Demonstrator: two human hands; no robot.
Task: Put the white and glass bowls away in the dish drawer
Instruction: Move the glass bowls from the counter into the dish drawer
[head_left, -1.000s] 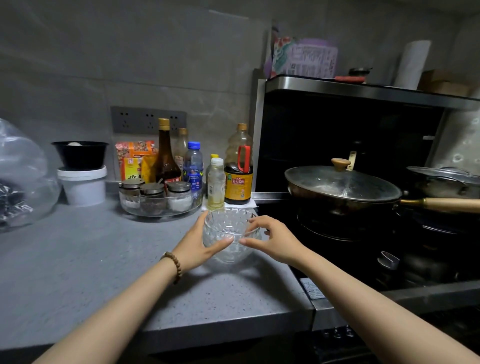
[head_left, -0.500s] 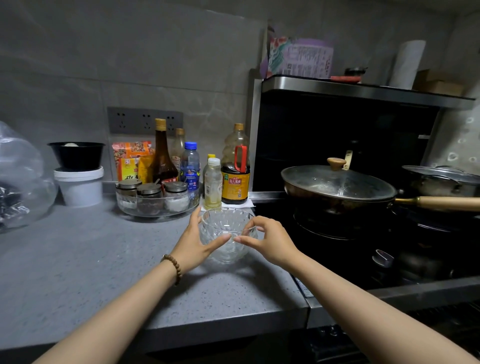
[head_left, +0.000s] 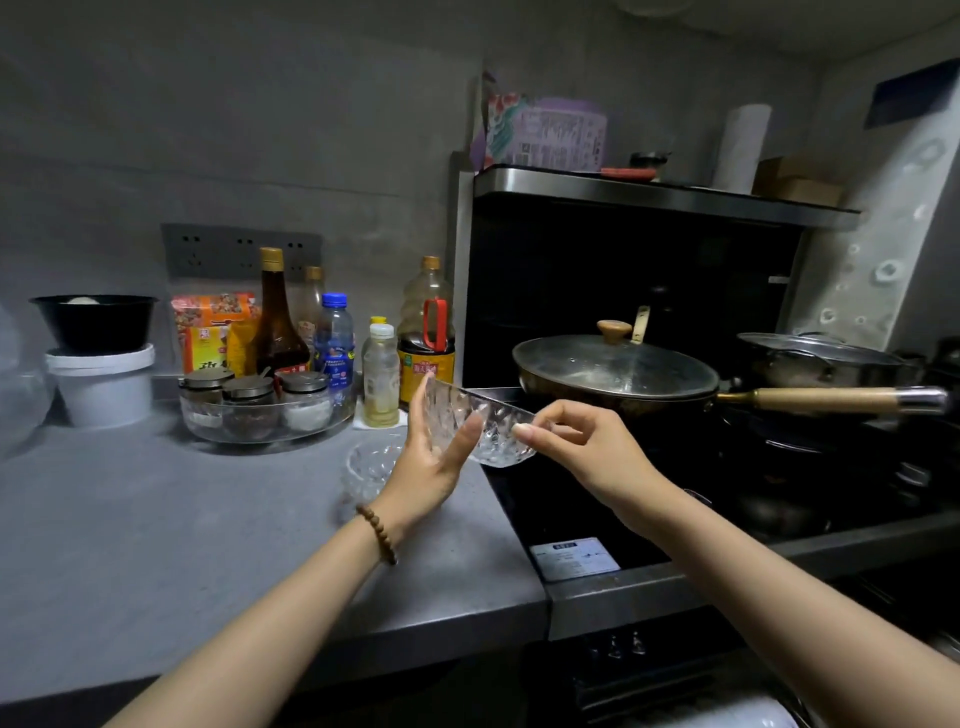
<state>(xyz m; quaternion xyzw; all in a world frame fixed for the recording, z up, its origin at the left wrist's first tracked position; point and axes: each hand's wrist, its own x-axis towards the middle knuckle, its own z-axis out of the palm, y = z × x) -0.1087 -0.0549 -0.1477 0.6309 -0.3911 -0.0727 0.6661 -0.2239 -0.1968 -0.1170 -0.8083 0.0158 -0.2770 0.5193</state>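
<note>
In the head view there are two glass bowls. One textured glass bowl (head_left: 480, 426) is lifted above the grey countertop (head_left: 156, 519) and tilted, held between both hands just in front of the covered frying pan (head_left: 615, 371). The left hand (head_left: 428, 462) is half open, with the palm against the bowl's left side and the thumb under the wall. The right hand (head_left: 582, 441) pinches the right rim of the same bowl with thumb and forefinger; the other fingers are curled. The second glass bowl (head_left: 366, 465) stands on the countertop, to the left of the frying pan and just below the lifted bowl, partly hidden by the left hand.

The left wrist wears one bead bracelet (head_left: 378, 535). To the left of the frying pan stands a round glass tray (head_left: 265, 421) with three small lidded jars, and behind it a group of bottles whose number I cannot tell exactly. Farther left one black bowl (head_left: 93, 322) sits on one white tub (head_left: 101, 384). To the right of the frying pan there is one more lidded pot (head_left: 821, 358). The wall is grey tile with one socket strip (head_left: 239, 252), and the room is dim.
</note>
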